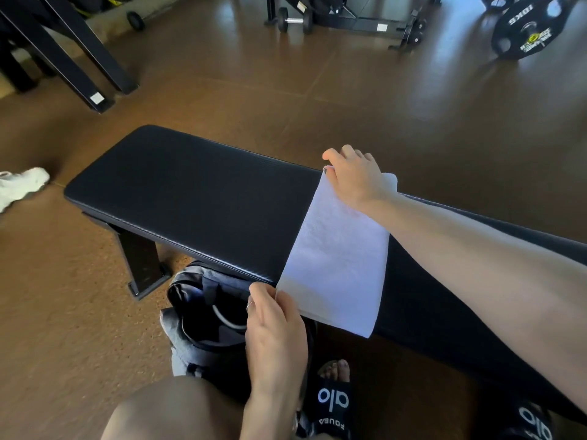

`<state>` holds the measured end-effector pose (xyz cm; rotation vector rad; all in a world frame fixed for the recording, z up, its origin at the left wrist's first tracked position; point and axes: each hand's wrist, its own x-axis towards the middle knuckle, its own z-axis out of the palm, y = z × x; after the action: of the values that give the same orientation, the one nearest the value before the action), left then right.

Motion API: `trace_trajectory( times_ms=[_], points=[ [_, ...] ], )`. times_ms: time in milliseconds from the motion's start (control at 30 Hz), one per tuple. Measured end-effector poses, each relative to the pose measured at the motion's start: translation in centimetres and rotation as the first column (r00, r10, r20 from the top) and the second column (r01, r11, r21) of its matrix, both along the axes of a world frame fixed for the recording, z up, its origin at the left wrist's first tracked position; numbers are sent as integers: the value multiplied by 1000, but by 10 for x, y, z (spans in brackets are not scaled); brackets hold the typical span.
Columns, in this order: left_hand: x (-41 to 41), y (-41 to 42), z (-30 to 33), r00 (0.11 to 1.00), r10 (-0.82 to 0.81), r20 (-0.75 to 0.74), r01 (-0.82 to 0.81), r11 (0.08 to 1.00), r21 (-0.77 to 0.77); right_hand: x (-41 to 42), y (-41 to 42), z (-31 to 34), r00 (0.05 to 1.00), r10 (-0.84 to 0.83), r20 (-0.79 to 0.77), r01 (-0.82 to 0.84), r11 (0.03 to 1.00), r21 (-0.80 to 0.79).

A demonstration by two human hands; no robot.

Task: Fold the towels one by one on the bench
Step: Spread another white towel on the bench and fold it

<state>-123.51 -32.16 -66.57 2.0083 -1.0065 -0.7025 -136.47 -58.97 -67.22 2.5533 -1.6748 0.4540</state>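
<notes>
Fingers of both the left hand [275,325] and right hand [354,177] pinching opposite corners of white towel [336,255] across black bench [190,198].

White terry-cloth towel [336,258], folded into a long flat rectangle with layered edges, lying crosswise on a black padded vinyl bench [190,198], near end overhanging the front edge, far end reaching the back edge
</notes>
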Motion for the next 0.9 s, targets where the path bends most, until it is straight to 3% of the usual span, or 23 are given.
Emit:
trace_trajectory(
  times_ms=[167, 267, 433, 900],
  points=[
    [2, -3, 1, 996, 1, -88, -5, 999, -41, 1, 33, 17, 995, 21, 96, -7, 989, -147],
    [4, -4, -5, 999, -19, -37, 17, 997, -73, -10, 65, 18, 996, 70, 48, -69, 997, -40],
    [6, -8, -11, 1000, 21, 12, -20, 996, -92, -38, 86, -4, 995, 8, -99, 10, 983, 183],
    [9, -6, -1, 999, 9, -44, -11, 999, -34, -48, 122, 4, 1000, 11, 11, -12, 988, 153]
  ],
)
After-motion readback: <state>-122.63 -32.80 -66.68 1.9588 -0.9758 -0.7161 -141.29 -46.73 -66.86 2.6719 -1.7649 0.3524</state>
